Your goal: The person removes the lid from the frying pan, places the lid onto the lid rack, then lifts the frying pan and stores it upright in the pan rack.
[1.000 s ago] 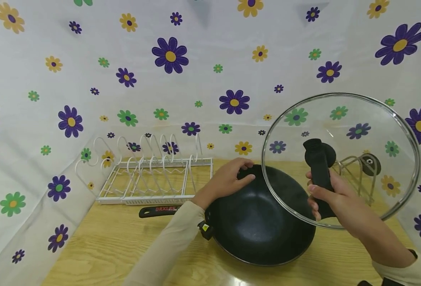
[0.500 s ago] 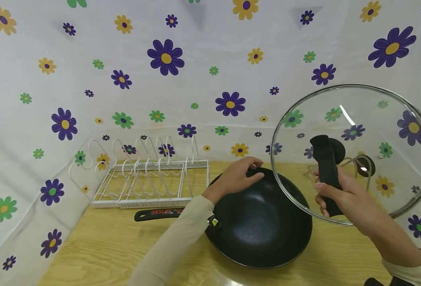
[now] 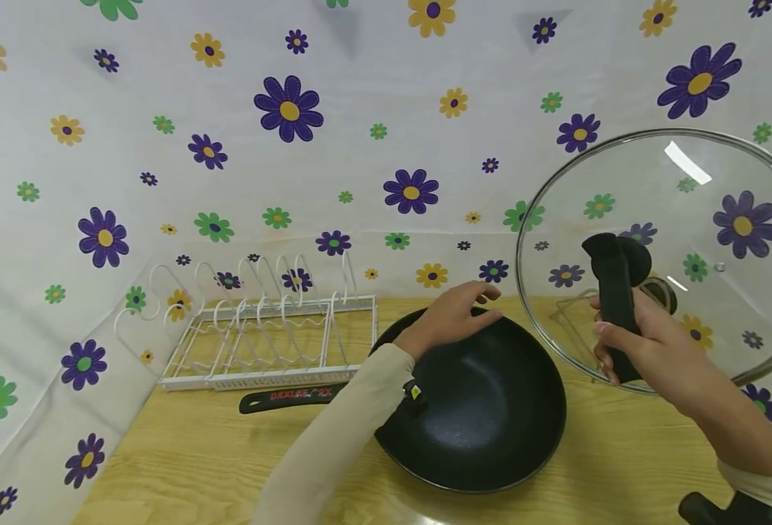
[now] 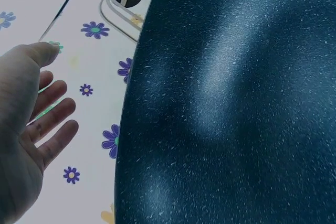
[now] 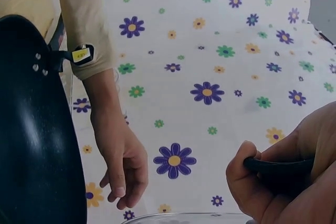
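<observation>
My right hand (image 3: 654, 339) grips the black upright handle (image 3: 615, 313) of a large clear glass lid (image 3: 576, 219) with a metal rim. The lid is raised and tilted on the right in the head view, apart from the wok. A black wok (image 3: 484, 415) sits on the table, its long handle (image 3: 294, 397) pointing left. Over the wok's far left part is my left hand (image 3: 451, 317), fingers loosely bent and holding nothing. In the left wrist view the left hand (image 4: 37, 108) shows beside the wok's rim. In the right wrist view the right hand (image 5: 283, 177) wraps the black handle.
A white wire rack (image 3: 274, 335) with upright loops stands at the back left. Behind the lid, partly seen through its glass, is a small wire stand with a round dark disc (image 3: 660, 294). A flower-patterned sheet (image 3: 333, 182) hangs behind the wooden table (image 3: 182, 452).
My right hand has carried the lid up and to the right, farther from the wok. My left hand has shifted a little right over the wok. The head view has turned slightly right.
</observation>
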Tool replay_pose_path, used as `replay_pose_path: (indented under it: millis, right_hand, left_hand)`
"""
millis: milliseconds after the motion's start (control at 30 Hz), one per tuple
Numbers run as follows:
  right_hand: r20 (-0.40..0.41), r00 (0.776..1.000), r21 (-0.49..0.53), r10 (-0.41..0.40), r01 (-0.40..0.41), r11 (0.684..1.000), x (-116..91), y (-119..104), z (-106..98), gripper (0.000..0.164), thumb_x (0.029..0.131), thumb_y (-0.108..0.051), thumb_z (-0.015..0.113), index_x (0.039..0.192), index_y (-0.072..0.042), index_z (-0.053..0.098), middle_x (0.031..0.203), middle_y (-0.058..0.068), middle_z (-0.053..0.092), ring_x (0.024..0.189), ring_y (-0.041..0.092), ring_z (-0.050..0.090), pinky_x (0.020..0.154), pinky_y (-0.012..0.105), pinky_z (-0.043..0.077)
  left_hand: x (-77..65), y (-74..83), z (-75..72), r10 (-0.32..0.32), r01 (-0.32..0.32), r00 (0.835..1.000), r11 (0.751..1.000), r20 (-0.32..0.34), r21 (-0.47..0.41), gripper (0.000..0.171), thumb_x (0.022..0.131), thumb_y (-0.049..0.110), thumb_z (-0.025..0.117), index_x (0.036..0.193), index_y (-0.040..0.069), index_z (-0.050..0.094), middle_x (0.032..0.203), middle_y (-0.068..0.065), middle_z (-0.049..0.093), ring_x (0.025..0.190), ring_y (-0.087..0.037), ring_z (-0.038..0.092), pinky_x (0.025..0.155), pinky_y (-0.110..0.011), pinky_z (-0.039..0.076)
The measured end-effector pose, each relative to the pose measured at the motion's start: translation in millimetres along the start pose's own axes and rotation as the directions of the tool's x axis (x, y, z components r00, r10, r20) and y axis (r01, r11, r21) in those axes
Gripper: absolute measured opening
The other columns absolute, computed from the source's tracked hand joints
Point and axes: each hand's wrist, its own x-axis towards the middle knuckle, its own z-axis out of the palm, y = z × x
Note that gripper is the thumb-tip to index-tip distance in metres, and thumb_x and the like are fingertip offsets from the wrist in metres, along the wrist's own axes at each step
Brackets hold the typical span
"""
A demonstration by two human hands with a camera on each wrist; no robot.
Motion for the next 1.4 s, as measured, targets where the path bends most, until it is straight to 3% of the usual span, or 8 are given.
replay_pose_path:
  millis: [200, 533, 667, 833, 1033, 1167, 1400]
  right_hand:
    - [-0.023, 1.0, -0.041, -0.014, 0.013, 0.999, -1.1, 6.3, -12.8, 0.021, 0.108, 0.0, 0.042, 0.127, 0.003, 0.033, 0.072, 0.009, 0.052, 0.055, 0.024, 0.053, 0.049, 0.036, 0.052]
    - [-0.056, 0.997, -0.086, 0.044, -0.049, 0.995, -0.2, 13.8, -34.0, 0.023, 0.11, -0.005, 0.04, 0.13, 0.003, 0.031, 0.073, 0.01, 0.052, 0.055, 0.025, 0.053, 0.052, 0.036, 0.051]
    - [-0.071, 0.996, -0.09, 0.045, -0.051, 0.995, -0.2, 17.3, -41.4, 0.017, 0.11, -0.006, 0.041, 0.125, -0.002, 0.034, 0.072, 0.009, 0.052, 0.056, 0.025, 0.053, 0.052, 0.036, 0.051]
    - [-0.081, 0.996, -0.094, 0.03, -0.038, 0.995, -1.0, 20.6, -49.5, 0.014, 0.109, -0.004, 0.041, 0.122, -0.007, 0.036, 0.076, 0.009, 0.052, 0.059, 0.024, 0.054, 0.051, 0.036, 0.052]
    - [-0.103, 0.994, -0.155, 0.041, -0.057, 0.986, -3.9, 18.2, -56.7, 0.019, 0.11, -0.003, 0.04, 0.127, 0.002, 0.033, 0.082, 0.011, 0.048, 0.058, 0.022, 0.052, 0.051, 0.035, 0.05]
    - [-0.11, 0.992, -0.194, 0.062, -0.083, 0.977, -6.9, 17.5, -59.3, 0.023, 0.111, -0.006, 0.038, 0.129, 0.005, 0.03, 0.078, 0.012, 0.048, 0.057, 0.024, 0.052, 0.051, 0.036, 0.05]
    - [-0.108, 0.992, -0.193, 0.069, -0.089, 0.977, -5.9, 19.9, -60.9, 0.025, 0.111, -0.006, 0.038, 0.13, 0.006, 0.028, 0.08, 0.012, 0.048, 0.057, 0.024, 0.051, 0.052, 0.036, 0.048]
  left_hand:
    - [16.7, 3.7, 10.2, 0.018, -0.018, 0.999, 1.0, 0.027, 0.005, 0.041, 0.106, 0.033, 0.058, 0.139, 0.01, 0.058, 0.136, -0.004, 0.063, 0.121, -0.017, 0.062, 0.104, -0.025, 0.047]
    - [44.9, 11.3, 25.0, 0.077, -0.076, 0.997, 0.995, 0.01, -0.064, 0.041, 0.105, 0.033, 0.059, 0.137, 0.008, 0.06, 0.134, -0.004, 0.065, 0.12, -0.016, 0.063, 0.103, -0.022, 0.047]
    - [55.2, 15.6, 31.4, 0.092, -0.09, 0.996, 0.993, 0.017, -0.07, 0.042, 0.105, 0.034, 0.059, 0.139, 0.008, 0.06, 0.137, -0.004, 0.064, 0.122, -0.017, 0.062, 0.104, -0.023, 0.046]
    - [67.7, 20.1, 39.9, 0.077, -0.075, 0.997, 0.995, 0.031, -0.069, 0.045, 0.106, 0.036, 0.057, 0.144, 0.011, 0.057, 0.144, -0.003, 0.061, 0.129, -0.017, 0.059, 0.107, -0.025, 0.045]
    - [82.5, 25.7, 52.2, 0.013, -0.008, 0.998, 0.996, 0.054, -0.087, 0.051, 0.106, 0.04, 0.056, 0.15, 0.014, 0.052, 0.15, -0.003, 0.055, 0.136, -0.019, 0.054, 0.111, -0.029, 0.043]
    - [87.4, 33.7, 61.8, 0.002, 0.003, 0.998, 0.997, 0.064, -0.075, 0.048, 0.107, 0.038, 0.054, 0.149, 0.015, 0.053, 0.15, -0.002, 0.055, 0.136, -0.017, 0.054, 0.111, -0.027, 0.042]
    - [92.5, 37.6, 70.7, -0.037, 0.038, 0.999, 0.998, 0.025, -0.045, 0.046, 0.108, 0.033, 0.054, 0.149, 0.015, 0.053, 0.15, -0.001, 0.056, 0.133, -0.016, 0.056, 0.109, -0.026, 0.044]
